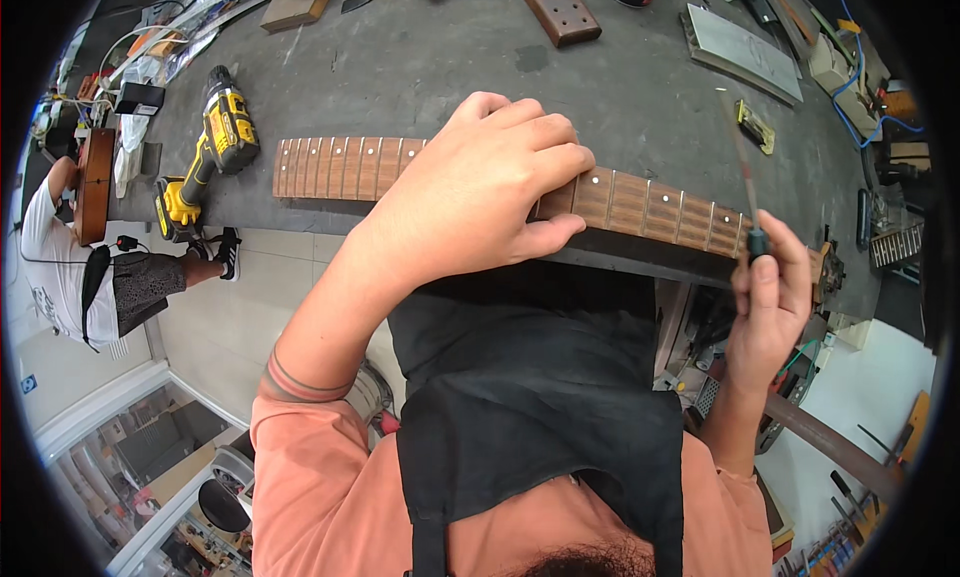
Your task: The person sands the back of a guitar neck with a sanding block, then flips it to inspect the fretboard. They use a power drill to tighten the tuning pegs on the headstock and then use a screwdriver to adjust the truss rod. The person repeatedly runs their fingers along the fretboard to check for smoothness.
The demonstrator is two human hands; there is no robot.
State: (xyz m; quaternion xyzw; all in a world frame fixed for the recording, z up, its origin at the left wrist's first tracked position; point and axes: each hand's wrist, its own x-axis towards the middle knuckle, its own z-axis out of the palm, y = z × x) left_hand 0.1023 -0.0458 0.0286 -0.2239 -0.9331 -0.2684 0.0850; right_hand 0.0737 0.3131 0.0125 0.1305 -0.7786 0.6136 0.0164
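Observation:
A guitar neck (pixel 645 207) with a brown fretboard, metal frets and white dot inlays lies along the near edge of the bench, its headstock end to the right. My left hand (pixel 480 182) is laid across the middle of it, fingers curled over the fretboard and thumb on the near side. Between the thumb and fingers of my right hand (pixel 775 302) is a slim file (pixel 742 162), held by its short dark handle. Its long thin blade points up and away from me, over the bench. The right hand is close to the headstock end and partly covers it.
A yellow-and-black cordless drill (pixel 215 142) lies left of the neck. Beyond are a drilled wooden block (pixel 558 12), a grey flat bar (pixel 742 55) and a small yellow tool (pixel 754 127). At far left, another person (pixel 75 267) stands by a wooden instrument body (pixel 95 187).

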